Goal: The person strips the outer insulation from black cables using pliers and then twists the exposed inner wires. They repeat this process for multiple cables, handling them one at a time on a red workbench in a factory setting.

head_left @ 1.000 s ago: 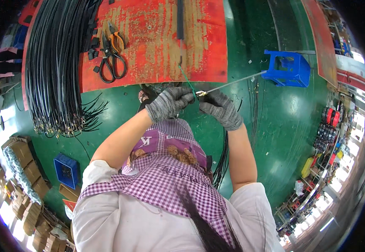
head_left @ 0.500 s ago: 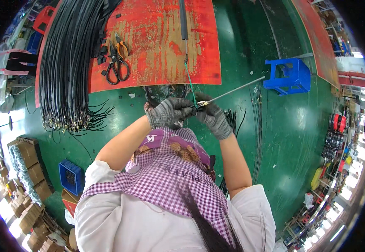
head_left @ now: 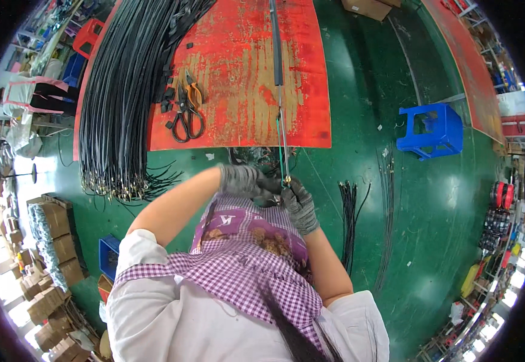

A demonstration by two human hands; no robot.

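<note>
Head view: both hands in grey knit gloves are meeting just below the near edge of the worn red tabletop. The left hand is curling closed around a dark part at the cable end; exactly what it is gripping is hidden by the glove. The right hand is closing its fingers on the brass-tipped end of a long thin black-sheathed cable, which is running straight away across the tabletop, likely laid out lengthwise so the end is coming to the person's chest. A green strand is showing beside the metal tip.

On the tabletop, black-handled scissors and orange-handled pliers are lying together, close to the big bundle of black cables hanging over the tabletop's left edge, within reach.

On the green floor, a smaller loose bunch of black cables is lying to the right, with a blue plastic stool beyond. Cardboard boxes are stacking up at the left.
</note>
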